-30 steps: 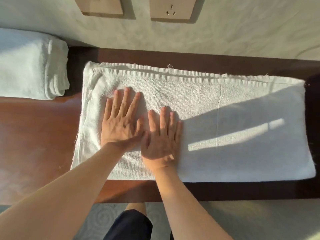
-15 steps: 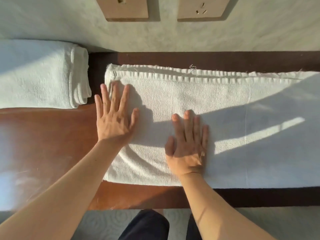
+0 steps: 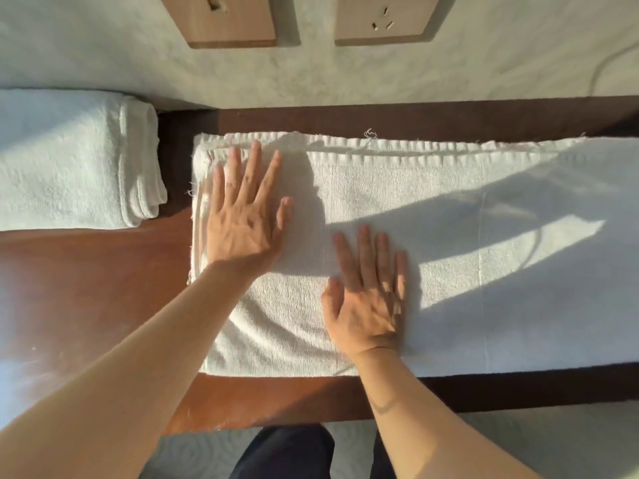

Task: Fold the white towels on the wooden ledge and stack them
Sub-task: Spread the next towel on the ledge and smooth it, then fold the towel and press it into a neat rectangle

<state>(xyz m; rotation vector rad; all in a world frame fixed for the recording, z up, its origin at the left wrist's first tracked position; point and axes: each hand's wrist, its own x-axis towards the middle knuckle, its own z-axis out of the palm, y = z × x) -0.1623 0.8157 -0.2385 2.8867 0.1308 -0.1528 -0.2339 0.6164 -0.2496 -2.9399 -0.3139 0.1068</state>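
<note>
Since half a second ago, the left hand (image 3: 243, 219) has been shifted from the towel's left edge up toward its far left corner, and the right hand (image 3: 368, 295) has been kept near the front middle.

At far left, a folded stack (image 3: 69, 160) is seen lying on the ledge (image 3: 86, 288) against the wall (image 3: 103, 63), apart from the spread towel (image 3: 466, 271), with a dark strip of ledge between them. Just right of that gap, the towel is laid flat in a long band that runs off the right edge of the view; its hemmed edges are lined up along the far side. The left hand is pressed palm down on it near the far left corner, fingers spread, nothing pinched. Further right and nearer the front edge, the right hand is laid flat too, fingers loosely together, thumb out, gripping nothing. Two wooden plates (image 3: 383, 19) are fixed to the wall above. Shadows are cast across the towel's right half.
</note>
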